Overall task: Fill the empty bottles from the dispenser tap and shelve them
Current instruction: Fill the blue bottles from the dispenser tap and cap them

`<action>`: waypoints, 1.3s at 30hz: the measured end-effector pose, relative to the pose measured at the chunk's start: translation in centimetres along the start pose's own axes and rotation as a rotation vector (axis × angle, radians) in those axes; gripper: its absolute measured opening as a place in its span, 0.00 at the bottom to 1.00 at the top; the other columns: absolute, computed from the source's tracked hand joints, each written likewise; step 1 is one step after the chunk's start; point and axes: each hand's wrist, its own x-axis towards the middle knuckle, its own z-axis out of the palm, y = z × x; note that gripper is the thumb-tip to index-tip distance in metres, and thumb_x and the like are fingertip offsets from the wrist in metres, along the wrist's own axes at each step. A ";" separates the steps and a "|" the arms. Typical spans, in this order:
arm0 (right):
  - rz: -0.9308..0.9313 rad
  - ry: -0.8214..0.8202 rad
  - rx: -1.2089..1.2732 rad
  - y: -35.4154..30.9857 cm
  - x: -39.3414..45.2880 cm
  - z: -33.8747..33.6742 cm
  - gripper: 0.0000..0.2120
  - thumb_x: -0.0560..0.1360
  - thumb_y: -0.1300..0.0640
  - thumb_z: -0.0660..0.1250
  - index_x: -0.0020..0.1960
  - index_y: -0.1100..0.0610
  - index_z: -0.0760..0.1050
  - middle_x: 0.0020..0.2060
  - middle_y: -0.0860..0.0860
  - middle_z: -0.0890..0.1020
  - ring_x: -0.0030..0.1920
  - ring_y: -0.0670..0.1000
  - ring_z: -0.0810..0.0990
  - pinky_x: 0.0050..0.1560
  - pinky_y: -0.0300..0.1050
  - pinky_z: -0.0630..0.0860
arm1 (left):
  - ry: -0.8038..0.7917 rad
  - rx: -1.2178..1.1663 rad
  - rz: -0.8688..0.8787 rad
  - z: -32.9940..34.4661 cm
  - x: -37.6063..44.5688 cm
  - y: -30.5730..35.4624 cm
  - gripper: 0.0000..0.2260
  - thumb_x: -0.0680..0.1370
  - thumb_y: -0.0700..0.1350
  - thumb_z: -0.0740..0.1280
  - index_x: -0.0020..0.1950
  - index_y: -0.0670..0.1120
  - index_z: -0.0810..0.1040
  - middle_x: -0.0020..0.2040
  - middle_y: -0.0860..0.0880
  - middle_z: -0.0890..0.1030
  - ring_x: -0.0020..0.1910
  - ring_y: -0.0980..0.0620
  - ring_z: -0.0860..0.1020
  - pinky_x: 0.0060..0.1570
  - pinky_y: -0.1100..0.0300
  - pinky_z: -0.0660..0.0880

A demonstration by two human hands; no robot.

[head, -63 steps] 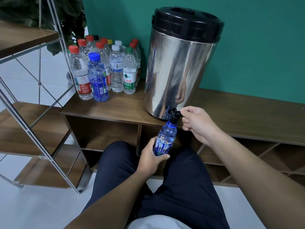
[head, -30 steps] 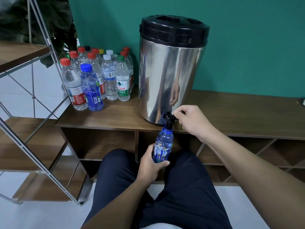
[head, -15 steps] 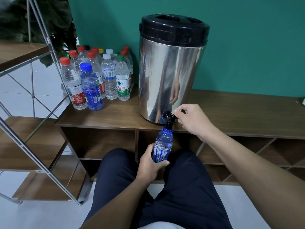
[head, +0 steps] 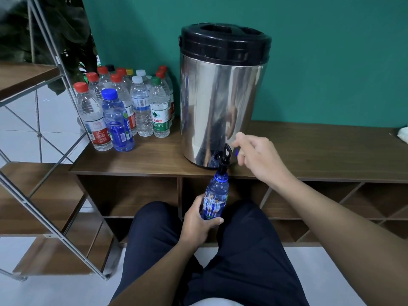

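Now the filling step looks all but over: the small blue plastic bottle with the printed label (head: 214,200) sits mouth-up under the black tap (head: 223,156) of the steel dispenser drum (head: 220,102), gripped low by the left hand (head: 198,219). At two o'clock, the right hand (head: 256,155) hovers loose-fingered beside the lever; whether it holds the small blue piece (head: 236,152) there, I cannot tell. Next, probably capping, then shelving on the wood-and-metal rack (head: 44,184) at nine o'clock.
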 end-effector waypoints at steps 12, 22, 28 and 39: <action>0.104 0.035 -0.472 12.0 0.8 -0.6 0.21 0.83 0.51 0.74 0.73 0.56 0.80 0.54 0.49 0.80 0.54 0.54 0.81 0.58 0.50 0.79 | -0.026 -0.067 -0.051 0.2 -0.4 0.2 0.36 0.71 0.32 0.84 0.74 0.54 0.78 0.63 0.50 0.87 0.61 0.47 0.87 0.52 0.55 0.86; 0.186 -0.092 -0.544 13.5 2.3 0.7 0.28 0.84 0.45 0.73 0.79 0.57 0.75 0.71 0.56 0.73 0.66 0.62 0.80 0.69 0.53 0.76 | -0.051 0.006 -0.043 -0.2 -1.2 0.6 0.34 0.72 0.32 0.85 0.72 0.50 0.78 0.60 0.47 0.88 0.59 0.45 0.88 0.51 0.61 0.84; 0.170 -0.069 -0.513 13.0 2.3 1.3 0.11 0.83 0.51 0.75 0.62 0.56 0.84 0.61 0.56 0.76 0.56 0.61 0.81 0.59 0.52 0.78 | -0.082 0.029 -0.030 -0.3 -1.5 0.9 0.34 0.72 0.32 0.85 0.72 0.50 0.77 0.61 0.49 0.88 0.61 0.49 0.87 0.52 0.63 0.83; -0.074 -0.333 0.006 6.3 -3.6 0.3 0.06 0.82 0.56 0.76 0.58 0.48 0.87 0.54 0.46 0.82 0.47 0.45 0.81 0.52 0.38 0.78 | -0.109 0.030 0.001 0.3 -1.8 1.7 0.36 0.70 0.37 0.87 0.73 0.53 0.78 0.64 0.51 0.87 0.65 0.49 0.86 0.63 0.53 0.85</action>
